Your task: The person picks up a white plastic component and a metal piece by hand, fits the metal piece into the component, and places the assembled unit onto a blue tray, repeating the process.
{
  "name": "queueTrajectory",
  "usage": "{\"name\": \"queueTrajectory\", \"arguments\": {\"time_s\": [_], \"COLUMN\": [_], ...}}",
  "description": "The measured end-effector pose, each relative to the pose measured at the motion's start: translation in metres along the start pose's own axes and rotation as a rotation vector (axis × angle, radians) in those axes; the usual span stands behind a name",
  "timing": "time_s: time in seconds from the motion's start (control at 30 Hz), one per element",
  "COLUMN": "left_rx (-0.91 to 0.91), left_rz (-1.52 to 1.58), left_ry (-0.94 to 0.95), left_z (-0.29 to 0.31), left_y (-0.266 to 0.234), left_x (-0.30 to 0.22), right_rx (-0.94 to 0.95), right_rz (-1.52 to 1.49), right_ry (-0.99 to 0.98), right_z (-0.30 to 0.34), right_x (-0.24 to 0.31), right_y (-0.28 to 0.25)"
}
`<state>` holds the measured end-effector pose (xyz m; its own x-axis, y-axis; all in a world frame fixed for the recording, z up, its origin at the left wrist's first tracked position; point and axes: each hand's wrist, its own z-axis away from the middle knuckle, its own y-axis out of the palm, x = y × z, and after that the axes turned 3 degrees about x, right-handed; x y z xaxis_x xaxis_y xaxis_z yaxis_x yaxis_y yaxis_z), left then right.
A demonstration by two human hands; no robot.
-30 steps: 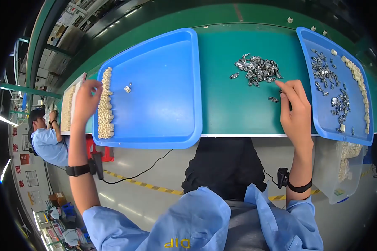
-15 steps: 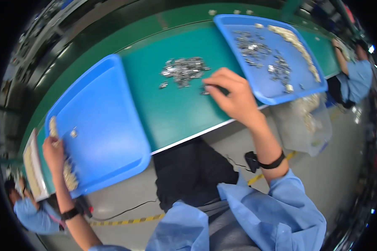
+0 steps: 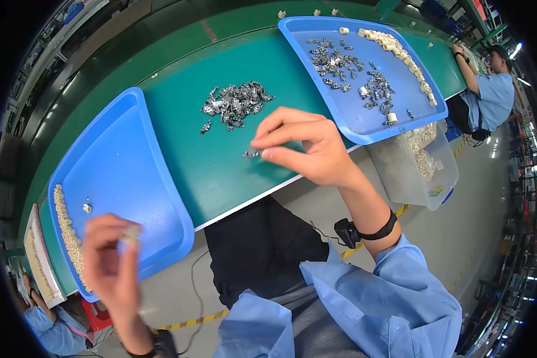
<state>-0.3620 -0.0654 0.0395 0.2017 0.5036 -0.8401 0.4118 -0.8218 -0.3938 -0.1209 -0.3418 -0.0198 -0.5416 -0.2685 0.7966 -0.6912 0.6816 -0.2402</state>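
Over the near side of the left blue tray [image 3: 168,179], my left hand [image 3: 110,262] is blurred by motion and pinches a small cream-coloured part [image 3: 131,232]. My right hand [image 3: 313,146] hovers over the green work surface [image 3: 179,119], thumb and forefinger closed on a small metal piece [image 3: 252,154]. Just beyond it lies a heap of similar shiny metal pieces [image 3: 238,104]. Cream parts [image 3: 67,230] are lined up along the left tray's outer side. One small cream piece [image 3: 87,208] lies by itself on that tray's floor.
A right blue tray [image 3: 364,126] holds loose metal pieces [image 3: 376,92] and a row of cream cylinders [image 3: 407,58]. Below it, a translucent bin [image 3: 400,173] contains cream parts. A shallow white box [image 3: 45,262] stands at far left. Co-workers [image 3: 492,95] sit at both ends.
My left hand has lifted away from the cream row and come nearer, a cream part in its fingers. My right hand has shifted left and nearer with a metal piece.
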Motion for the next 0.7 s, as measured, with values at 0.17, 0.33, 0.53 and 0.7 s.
{"name": "queueTrajectory", "arguments": {"time_s": [0.17, 0.33, 0.53, 0.7], "left_rx": [0.032, 0.025, 0.075, 0.064], "left_rz": [0.332, 0.573, 0.634, 0.609], "left_ry": [0.045, -0.033, -0.018, -0.041], "left_z": [0.015, 0.014, 0.018, 0.018], "left_y": [0.082, 0.118, 0.125, 0.124], "left_x": [-0.004, -0.003, -0.005, -0.01], "right_rx": [0.035, 0.049, 0.112, 0.121], "right_rz": [-0.12, -0.052, 0.222, 0.22], "right_ry": [0.035, -0.019, -0.276, -0.312], "right_z": [-0.002, 0.002, -0.002, -0.005], "right_x": [0.033, 0.058, 0.073, 0.074], "right_y": [0.014, 0.015, 0.015, 0.019]}}
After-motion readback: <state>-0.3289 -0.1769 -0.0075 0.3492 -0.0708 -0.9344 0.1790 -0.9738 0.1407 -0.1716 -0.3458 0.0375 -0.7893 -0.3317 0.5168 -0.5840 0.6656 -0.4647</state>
